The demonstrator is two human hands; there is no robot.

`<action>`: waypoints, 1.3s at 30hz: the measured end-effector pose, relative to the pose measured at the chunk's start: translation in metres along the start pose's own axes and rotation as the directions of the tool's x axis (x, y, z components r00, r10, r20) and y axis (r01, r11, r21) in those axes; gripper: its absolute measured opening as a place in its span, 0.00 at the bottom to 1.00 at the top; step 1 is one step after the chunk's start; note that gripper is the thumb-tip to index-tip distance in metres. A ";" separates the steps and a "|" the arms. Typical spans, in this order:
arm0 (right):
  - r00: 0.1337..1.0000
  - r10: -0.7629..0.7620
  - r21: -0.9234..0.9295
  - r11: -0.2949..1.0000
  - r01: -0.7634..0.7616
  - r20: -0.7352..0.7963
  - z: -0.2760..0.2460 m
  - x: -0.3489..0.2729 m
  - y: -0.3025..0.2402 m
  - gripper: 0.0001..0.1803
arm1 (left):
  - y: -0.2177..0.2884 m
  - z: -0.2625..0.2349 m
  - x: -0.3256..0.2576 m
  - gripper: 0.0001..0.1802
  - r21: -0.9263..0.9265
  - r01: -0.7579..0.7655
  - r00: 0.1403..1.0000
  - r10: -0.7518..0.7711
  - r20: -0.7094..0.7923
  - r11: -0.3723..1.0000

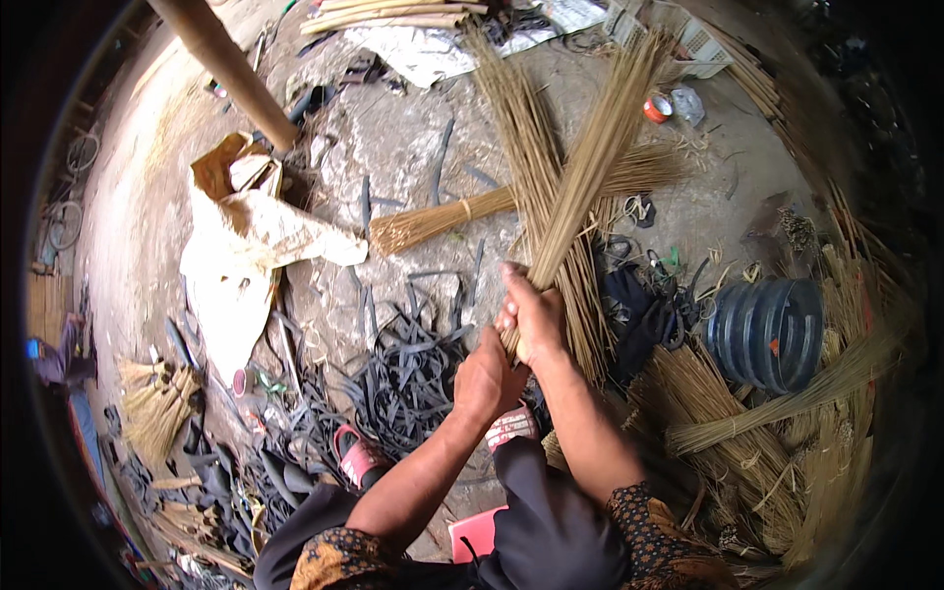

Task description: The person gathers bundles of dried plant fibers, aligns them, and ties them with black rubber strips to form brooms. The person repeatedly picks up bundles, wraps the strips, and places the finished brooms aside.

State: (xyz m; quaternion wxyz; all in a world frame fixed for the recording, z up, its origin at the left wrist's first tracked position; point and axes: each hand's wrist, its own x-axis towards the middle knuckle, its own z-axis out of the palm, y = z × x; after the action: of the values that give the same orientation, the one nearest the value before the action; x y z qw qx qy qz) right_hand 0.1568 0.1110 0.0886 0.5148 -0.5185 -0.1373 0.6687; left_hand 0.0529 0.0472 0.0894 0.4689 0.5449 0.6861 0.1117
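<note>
A long bundle of thin brown broom sticks (598, 147) slants up and to the right out of both my hands. My left hand (484, 382) is closed round its lower end. Just above, my right hand (534, 313) grips the same bundle, its thumb lying along the sticks. Behind it on the ground lies a loose spread of sticks (519, 123), crossing over a tied bundle of sticks (438, 221) that points left. The very bottom of the held bundle is hidden by my fingers.
Black rubber strips (403, 369) lie heaped before my feet. A pale sack (236, 256) is at left near a slanting bamboo pole (231, 74). On the right are a blue ribbed plastic container (762, 334) and piled stick bundles (728, 433). A white crate (693, 49) stands at the far side.
</note>
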 end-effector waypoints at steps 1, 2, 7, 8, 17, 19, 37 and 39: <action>0.998 0.058 0.032 0.998 -0.058 0.014 0.001 -0.001 0.000 0.23 | 0.002 0.002 0.001 0.30 -0.013 0.068 0.996 -0.067 0.052 0.998; 0.998 0.024 0.099 0.995 -0.029 0.056 0.002 -0.003 0.000 0.26 | -0.002 -0.002 0.000 0.28 -0.195 -0.072 0.995 0.082 0.048 0.978; 0.992 0.124 0.035 0.992 -0.124 0.002 0.005 -0.005 0.004 0.15 | -0.014 -0.008 0.001 0.27 -0.124 -0.083 0.989 0.097 0.115 0.989; 0.996 0.093 0.056 0.994 -0.093 -0.001 0.007 -0.004 0.007 0.13 | -0.015 -0.007 -0.001 0.27 -0.079 -0.045 0.997 0.050 0.058 0.996; 0.980 -0.053 0.059 0.997 0.042 0.193 0.020 -0.007 0.033 0.19 | -0.040 -0.022 0.007 0.21 -0.062 -0.073 0.996 0.070 -0.048 0.995; 0.914 -0.143 -0.089 0.978 0.190 0.380 0.015 -0.001 0.034 0.32 | -0.048 -0.045 0.008 0.20 -0.049 -0.174 0.980 0.168 -0.110 0.984; 0.933 0.156 -0.945 0.027 0.325 0.325 -0.008 0.015 0.133 0.12 | -0.118 -0.141 -0.001 0.24 0.069 0.033 0.964 -0.014 -0.266 0.997; 0.949 0.132 -0.952 0.155 0.265 0.286 -0.015 0.014 0.125 0.12 | -0.122 -0.147 -0.003 0.24 0.101 0.051 0.961 -0.022 -0.277 0.994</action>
State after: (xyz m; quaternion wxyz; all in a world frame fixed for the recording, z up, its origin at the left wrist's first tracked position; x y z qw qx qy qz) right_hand 0.1015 0.0629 -0.0152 0.0559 -0.6111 -0.6379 0.4653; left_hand -0.1377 0.0507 0.0886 0.3412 0.5356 0.7596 0.1407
